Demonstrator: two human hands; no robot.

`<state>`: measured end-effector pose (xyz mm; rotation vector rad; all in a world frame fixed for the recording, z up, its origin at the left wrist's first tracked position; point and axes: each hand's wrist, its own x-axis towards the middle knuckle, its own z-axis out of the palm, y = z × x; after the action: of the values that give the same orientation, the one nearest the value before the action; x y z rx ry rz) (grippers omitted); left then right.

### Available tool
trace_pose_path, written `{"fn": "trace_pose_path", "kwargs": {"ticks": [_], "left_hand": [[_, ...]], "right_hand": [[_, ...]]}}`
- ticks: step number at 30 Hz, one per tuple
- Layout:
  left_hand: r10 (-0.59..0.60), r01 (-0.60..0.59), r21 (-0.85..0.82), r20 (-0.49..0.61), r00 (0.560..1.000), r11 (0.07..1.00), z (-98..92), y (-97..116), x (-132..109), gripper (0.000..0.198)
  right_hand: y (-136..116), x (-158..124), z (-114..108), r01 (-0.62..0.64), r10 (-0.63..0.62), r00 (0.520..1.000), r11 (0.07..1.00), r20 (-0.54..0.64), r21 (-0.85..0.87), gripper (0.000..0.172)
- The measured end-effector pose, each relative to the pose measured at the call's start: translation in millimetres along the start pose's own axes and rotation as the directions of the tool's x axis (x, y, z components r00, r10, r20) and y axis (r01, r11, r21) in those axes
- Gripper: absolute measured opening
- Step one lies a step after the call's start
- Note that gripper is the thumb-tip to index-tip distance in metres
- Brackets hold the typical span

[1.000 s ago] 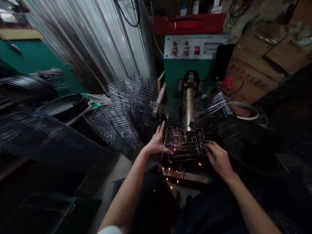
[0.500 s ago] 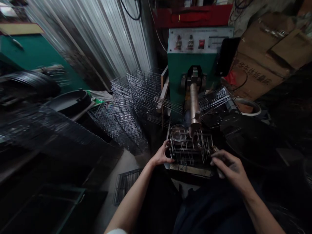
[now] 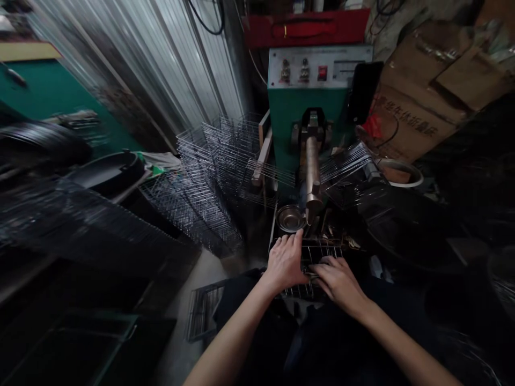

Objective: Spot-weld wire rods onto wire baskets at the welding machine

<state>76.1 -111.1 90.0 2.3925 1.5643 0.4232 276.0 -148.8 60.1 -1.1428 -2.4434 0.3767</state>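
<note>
A small wire rack point(image 3: 322, 251) is in front of the spot welder's copper-coloured electrode arm point(image 3: 313, 171), close to my lap. My left hand point(image 3: 285, 262) lies over the rack's left part, fingers reaching forward and thumb towards the right, gripping its wires. From the right, my right hand point(image 3: 340, 279) has its fingers bent round the rack's near wires. Both hands cover much of the rack, and whether a small loose piece is between the right fingers is hidden. A round metal dish point(image 3: 290, 217) sits just beyond my left fingertips, beside the electrode tip.
The green machine point(image 3: 308, 118) stands behind, with switches on its panel. Stacked wire racks point(image 3: 209, 171) rise at the left. More wires point(image 3: 348, 163) lie right of the electrode, near a round bowl point(image 3: 414, 174). A cardboard box point(image 3: 422, 107) leans at the right.
The wire rack has come away from under the electrode towards my body. Both hands have moved closer together over it, the left one rightward. The round dish is now uncovered.
</note>
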Motion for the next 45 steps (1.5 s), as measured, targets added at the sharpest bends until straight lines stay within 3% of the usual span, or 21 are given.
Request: {"fn": "trace_pose_path", "kwargs": {"ticks": [3,9,18,26,32,45], "left_hand": [[-0.015,0.015,-0.001,-0.057,0.998,1.0,-11.6,3,1,0.12],[-0.013,0.012,-0.005,-0.128,0.992,1.0,-21.5,7,8,0.107],[-0.018,0.009,-0.063,-0.131,0.991,0.998,-20.2,4,6,0.101],[-0.038,0.03,-0.076,-0.108,0.993,0.997,-18.4,-2,10,0.109],[-0.006,-0.007,-0.08,-0.157,0.988,0.997,-21.2,-2,6,0.104],[-0.068,0.055,-0.087,-0.15,0.986,0.995,-27.5,-6,32,0.104]], "right_hand": [[5,-5,4,0.084,-0.096,0.987,0.992,-0.127,-0.09,0.036],[6,2,-15,0.135,-0.163,0.965,0.98,-0.206,-0.144,0.036],[6,3,-19,0.125,-0.151,0.971,0.981,-0.185,-0.147,0.036],[9,8,-20,0.11,-0.133,0.977,0.984,-0.169,-0.137,0.034],[6,6,-21,0.139,-0.168,0.968,0.977,-0.188,-0.161,0.036],[23,30,-28,0.127,-0.168,0.968,0.969,-0.186,-0.214,0.033]]}}
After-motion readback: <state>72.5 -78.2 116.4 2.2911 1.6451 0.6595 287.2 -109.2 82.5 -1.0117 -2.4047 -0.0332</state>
